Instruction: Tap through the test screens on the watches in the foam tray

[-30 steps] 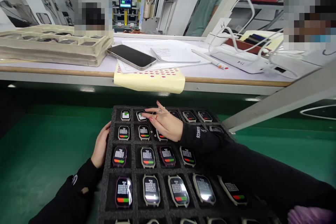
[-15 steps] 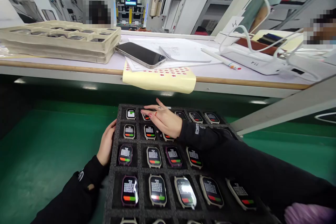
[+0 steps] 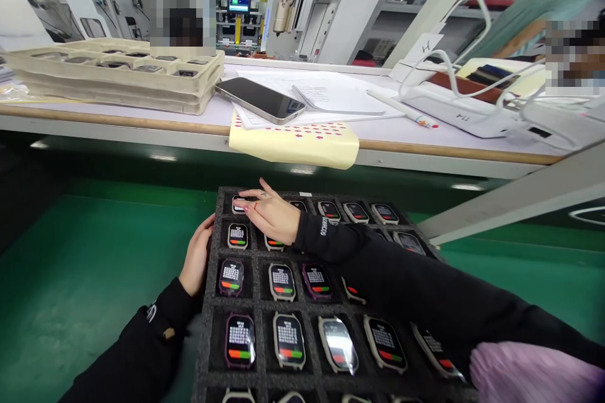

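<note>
A black foam tray [image 3: 213, 302] lies on the green surface, its pockets filled with several smartwatch bodies with lit screens. My right hand [image 3: 269, 214] reaches across the tray's far rows, fingers stretched flat, fingertips on the watch [image 3: 239, 204] in the far left pocket. My left hand [image 3: 196, 258] rests against the tray's left edge, fingers curled along the foam. Both arms wear black sleeves. My right arm hides several watches in the middle rows.
Beyond the tray runs a white bench with stacked beige trays [image 3: 118, 75], a phone [image 3: 259, 99] on papers, a yellow sheet with red arrow stickers [image 3: 295, 141], a pen [image 3: 401, 107] and a white device with cables [image 3: 454, 107]. Other people are behind it.
My right hand has slid left along the far row, from the second pocket to the far left watch. My left hand stays on the tray's edge. The view shifted slightly.
</note>
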`<state>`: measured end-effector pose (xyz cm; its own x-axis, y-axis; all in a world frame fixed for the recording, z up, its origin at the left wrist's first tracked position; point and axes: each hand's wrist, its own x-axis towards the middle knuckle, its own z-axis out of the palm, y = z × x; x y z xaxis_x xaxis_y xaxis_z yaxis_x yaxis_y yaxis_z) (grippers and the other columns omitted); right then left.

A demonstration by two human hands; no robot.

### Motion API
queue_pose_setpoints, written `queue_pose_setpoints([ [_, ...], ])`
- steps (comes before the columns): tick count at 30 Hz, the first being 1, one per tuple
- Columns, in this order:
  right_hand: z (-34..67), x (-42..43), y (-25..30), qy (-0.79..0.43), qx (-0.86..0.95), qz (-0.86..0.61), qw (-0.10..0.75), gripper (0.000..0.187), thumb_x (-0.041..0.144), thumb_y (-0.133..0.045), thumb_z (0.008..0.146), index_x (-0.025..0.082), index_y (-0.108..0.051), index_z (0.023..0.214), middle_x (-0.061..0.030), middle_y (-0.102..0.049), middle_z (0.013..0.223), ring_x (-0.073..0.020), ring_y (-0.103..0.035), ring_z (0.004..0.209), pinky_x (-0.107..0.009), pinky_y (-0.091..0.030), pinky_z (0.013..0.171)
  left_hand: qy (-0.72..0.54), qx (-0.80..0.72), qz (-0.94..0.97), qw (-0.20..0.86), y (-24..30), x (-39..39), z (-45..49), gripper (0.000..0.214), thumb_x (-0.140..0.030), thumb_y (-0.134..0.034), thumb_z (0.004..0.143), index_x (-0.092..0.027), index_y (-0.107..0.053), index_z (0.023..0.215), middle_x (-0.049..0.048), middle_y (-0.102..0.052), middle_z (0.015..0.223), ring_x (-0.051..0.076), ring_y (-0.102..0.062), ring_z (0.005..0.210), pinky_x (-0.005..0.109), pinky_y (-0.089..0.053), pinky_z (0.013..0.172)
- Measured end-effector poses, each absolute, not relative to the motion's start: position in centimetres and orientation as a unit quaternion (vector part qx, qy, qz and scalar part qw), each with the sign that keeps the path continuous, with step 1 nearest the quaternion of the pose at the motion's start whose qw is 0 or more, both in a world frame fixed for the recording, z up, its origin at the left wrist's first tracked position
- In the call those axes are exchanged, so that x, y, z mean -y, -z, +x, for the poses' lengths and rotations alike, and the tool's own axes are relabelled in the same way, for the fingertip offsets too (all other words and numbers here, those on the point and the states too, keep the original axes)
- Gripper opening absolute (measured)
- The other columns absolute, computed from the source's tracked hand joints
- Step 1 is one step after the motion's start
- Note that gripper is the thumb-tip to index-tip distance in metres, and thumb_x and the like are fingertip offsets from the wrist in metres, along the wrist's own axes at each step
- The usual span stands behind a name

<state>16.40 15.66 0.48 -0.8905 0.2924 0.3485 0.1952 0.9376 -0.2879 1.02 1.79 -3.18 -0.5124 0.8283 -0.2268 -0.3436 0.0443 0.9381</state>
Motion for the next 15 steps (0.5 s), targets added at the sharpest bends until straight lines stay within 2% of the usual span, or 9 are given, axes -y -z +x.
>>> queue_pose_setpoints([
  [7,18.1,-15.4,-1.6,-0.138,0.963,-0.121,0.2,0.047,0.023,-0.026,0.109,0.011,-0.067,0.129,-0.0117,-0.068,0.127,-0.0273,-0.052,0.132,-0.064,-0.017,0.124,-0.662,-0.561,0.204,0.454,3.7,-1.8,0.8,0.057,-0.039,-0.065,0.069,-0.013,-0.069,0.12,0.0113,-0.069,0.13,0.032,-0.059,0.127,0.038,-0.05,0.101],
  [11,21.3,-15.1,-2.7,-0.147,0.957,-0.134,0.211,0.052,0.027,-0.022,0.109,0.012,-0.066,0.132,-0.0132,-0.069,0.124,-0.0303,-0.055,0.129,-0.07,-0.02,0.12,-0.666,-0.551,0.2,0.461,4.0,-1.8,0.7,0.057,-0.038,-0.066,0.069,-0.014,-0.069,0.12,0.0107,-0.069,0.131,0.032,-0.061,0.125,0.038,-0.05,0.1],
  [15,26.6,-14.2,-3.9,-0.175,0.949,-0.203,0.166,0.05,0.033,-0.025,0.111,0.015,-0.065,0.135,-0.0123,-0.064,0.133,-0.0305,-0.053,0.132,-0.068,-0.02,0.121,-0.673,-0.54,0.202,0.463,4.1,-1.8,0.7,0.055,-0.037,-0.067,0.069,-0.014,-0.07,0.119,0.0109,-0.07,0.128,0.031,-0.063,0.12,0.039,-0.051,0.099],
])
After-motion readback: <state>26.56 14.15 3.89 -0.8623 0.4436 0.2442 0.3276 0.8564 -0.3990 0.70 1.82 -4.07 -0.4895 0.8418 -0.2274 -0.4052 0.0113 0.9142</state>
